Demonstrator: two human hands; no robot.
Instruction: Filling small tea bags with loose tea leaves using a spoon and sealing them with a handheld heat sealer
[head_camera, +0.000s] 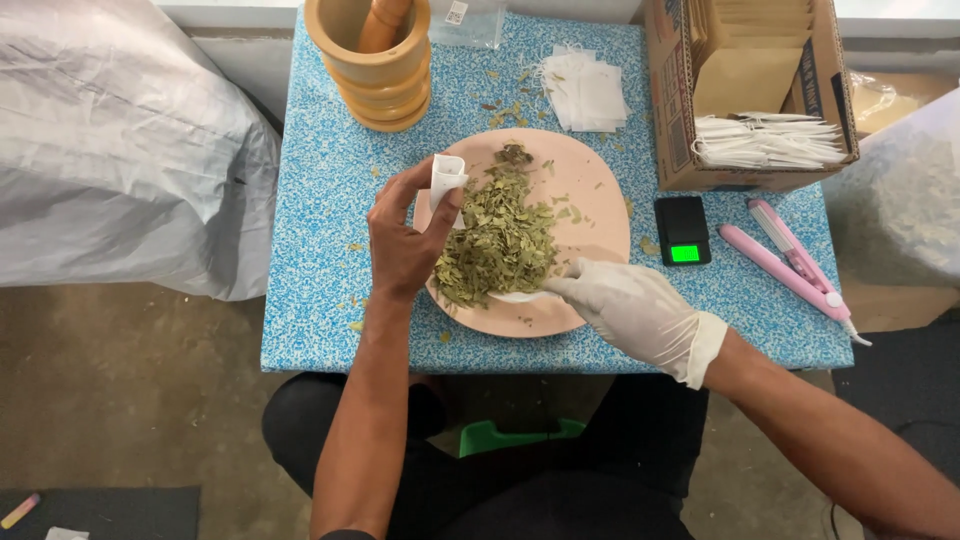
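1. On the blue speckled table (320, 200) sits a round pink plate (600, 190), heaped with dried green leaves (500, 240), crumbled and curled, some olive, some brownish.
2. Above the plate's left rim, the bare left hand (405, 235) pinches a small white filter bag (446, 178) between thumb and fingers, mouth upward, the other fingers loosely curled.
3. At the plate's near edge, the white-gloved right hand (625, 300) lies low with fingers closed on something white at the foot of the heap; what it is, I cannot tell.
4. Leaves lie between both hands, touching the gloved fingertips and just beside the bag.
5. Behind the plate stand a wooden mortar (372, 60) and more white bags (585, 90); to its right lies a small scale (682, 230).
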